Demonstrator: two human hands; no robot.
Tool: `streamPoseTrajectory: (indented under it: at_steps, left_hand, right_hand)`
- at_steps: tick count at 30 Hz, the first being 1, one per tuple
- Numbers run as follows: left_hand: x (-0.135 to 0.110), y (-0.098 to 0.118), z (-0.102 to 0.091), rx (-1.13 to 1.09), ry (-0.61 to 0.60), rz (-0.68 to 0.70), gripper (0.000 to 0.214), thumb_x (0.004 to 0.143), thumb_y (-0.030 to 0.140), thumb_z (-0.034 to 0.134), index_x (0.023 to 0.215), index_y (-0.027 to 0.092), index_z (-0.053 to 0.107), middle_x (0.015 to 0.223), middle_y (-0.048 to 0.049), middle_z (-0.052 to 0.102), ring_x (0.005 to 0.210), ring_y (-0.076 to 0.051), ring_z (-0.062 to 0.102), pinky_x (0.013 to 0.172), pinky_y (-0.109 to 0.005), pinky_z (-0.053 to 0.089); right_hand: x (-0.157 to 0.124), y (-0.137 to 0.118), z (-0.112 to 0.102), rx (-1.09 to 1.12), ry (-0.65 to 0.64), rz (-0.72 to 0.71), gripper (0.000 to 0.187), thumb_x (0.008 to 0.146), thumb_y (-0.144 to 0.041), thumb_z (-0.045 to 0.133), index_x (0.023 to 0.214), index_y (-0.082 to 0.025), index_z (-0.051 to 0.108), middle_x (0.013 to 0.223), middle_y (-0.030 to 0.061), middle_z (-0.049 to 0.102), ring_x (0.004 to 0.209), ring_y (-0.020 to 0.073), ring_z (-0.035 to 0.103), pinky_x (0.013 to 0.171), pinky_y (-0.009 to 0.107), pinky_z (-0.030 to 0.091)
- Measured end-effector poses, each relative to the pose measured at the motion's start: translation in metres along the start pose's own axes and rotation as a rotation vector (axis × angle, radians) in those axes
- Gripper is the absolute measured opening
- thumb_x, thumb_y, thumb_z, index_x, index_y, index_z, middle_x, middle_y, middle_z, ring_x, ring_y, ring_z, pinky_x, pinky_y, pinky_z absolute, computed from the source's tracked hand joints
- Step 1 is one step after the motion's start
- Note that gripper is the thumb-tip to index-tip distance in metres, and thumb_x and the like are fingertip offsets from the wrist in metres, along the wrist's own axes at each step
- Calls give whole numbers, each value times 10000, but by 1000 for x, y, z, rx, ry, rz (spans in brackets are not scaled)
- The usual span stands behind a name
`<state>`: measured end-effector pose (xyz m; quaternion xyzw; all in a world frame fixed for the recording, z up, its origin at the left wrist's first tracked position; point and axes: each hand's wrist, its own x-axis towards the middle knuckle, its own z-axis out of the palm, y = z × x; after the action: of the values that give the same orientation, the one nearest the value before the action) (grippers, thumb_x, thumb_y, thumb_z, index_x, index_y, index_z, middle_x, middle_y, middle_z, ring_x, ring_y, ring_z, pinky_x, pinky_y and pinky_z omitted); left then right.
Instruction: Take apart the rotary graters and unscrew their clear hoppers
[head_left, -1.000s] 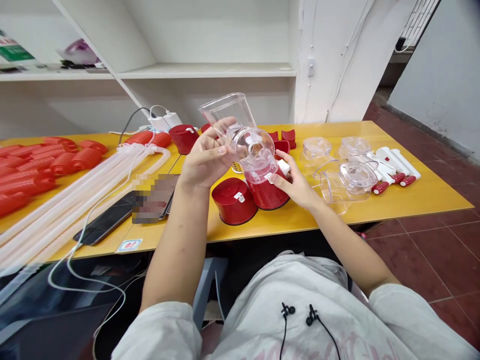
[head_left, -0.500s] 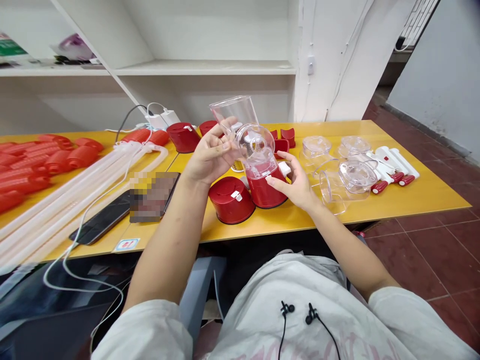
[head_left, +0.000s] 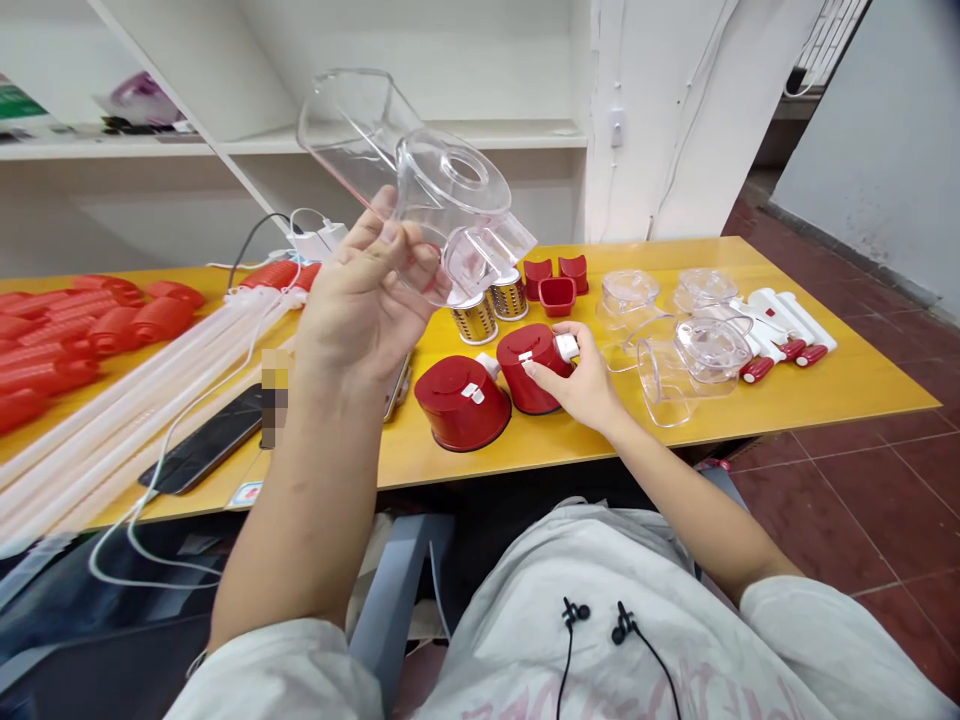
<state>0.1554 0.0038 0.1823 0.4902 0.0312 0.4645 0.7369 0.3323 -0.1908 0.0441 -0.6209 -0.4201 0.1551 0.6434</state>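
the left hand holds a clear plastic housing tilted above the worktop, its fingers pinching the lower part. the right hand curls its fingers against a red base standing on the worktop, just beside a second red base.

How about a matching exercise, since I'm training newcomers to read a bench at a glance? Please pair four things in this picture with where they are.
Things
1. Clear chute piece
2. Metal drums
3. White handles with red grips
4. Orange-red cylinders

Places
A. At the right part of the table
B. Raised in the left hand
C. Behind the two red bases
D. Heaped at the picture's left edge

Pairs: 1-B, 2-C, 3-A, 4-D
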Motion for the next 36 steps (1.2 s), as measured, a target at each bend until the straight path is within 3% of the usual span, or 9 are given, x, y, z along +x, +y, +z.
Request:
streamPoseTrajectory:
  at_steps: [4,8,13,18,21,25,30,33,36]
  left_hand:
    - [-20,1,23,-37,62,-3,112,1209,162,898,1244,264,866,1049,105,940,933,-73,843,970,-223,728]
    - [-37,-3,40,-112,171,0,195,1282,152,729,1258,219,910,1030,47,946,902,-93,861,970,-217,762]
    - [-58,-5,36,80,19,31,59,1170,368,910,1179,343,962,1232,2,970,1390,-245,925,1165,-365,817]
    - [-80,-13,48,238,-37,89,231,1217,633,847,1206,435,966,1465,10,946,1823,-361,686,1459,-619,695]
    - [-92,-31,72,169,8,41,243,1233,637,836,1220,421,947,1496,15,934,1897,-354,603,1573,-664,580]
    - [-99,-50,94,93,-140,-31,333,1256,725,812,1302,411,911,1535,-20,923,1850,-373,660,1458,-644,692]
    - [-115,-33,86,261,-344,-213,531,1174,694,932,1651,475,852,1792,-66,817,1726,-447,770,1362,-658,744]
    - [-130,-9,63,683,-324,148,564,1160,534,979,1710,515,853,1902,-63,728,1800,-472,676,1469,-715,640]
    - [-129,15,31,1085,-270,493,603,1122,391,1018,1687,533,859,1816,-55,774,1776,-482,669,1538,-756,510]
  right_hand:
    - [2,9,-1,-11,-21,-24,807,884,-674,1054,1504,-346,653,1647,143,810,1510,410,802,1383,650,668]
    - [2,10,0,-75,-42,9,934,931,-615,1014,1718,-318,608,1823,209,714,1696,460,711,1512,734,558]
    - [-33,-34,5,-181,-67,-80,1148,1074,-564,911,2057,-322,370,2136,175,394,2089,510,90,1695,850,58]
    - [-73,-117,-11,-126,-25,-310,1331,1175,-513,889,2096,-622,-65,2215,-28,193,2090,449,157,1688,845,260]
    - [-67,-157,-33,-179,-3,-425,1212,1136,-516,976,2064,-664,211,2162,-44,336,2070,493,223,1590,852,488]
    - [-38,-193,-69,-324,12,-559,671,1172,-453,940,1796,-506,699,1936,4,660,1924,508,523,1456,723,689]
    - [34,-247,-125,-588,114,-710,700,1142,-410,830,1830,-381,703,1999,-26,591,1711,459,728,1263,522,710]
    - [102,-266,-149,-815,171,-652,639,1144,-437,781,1783,-433,787,1840,-94,790,1713,424,729,1313,471,583]
    - [169,-248,-156,-991,77,-497,802,1128,-280,798,1905,-120,681,1894,91,771,1739,434,725,1491,496,525]
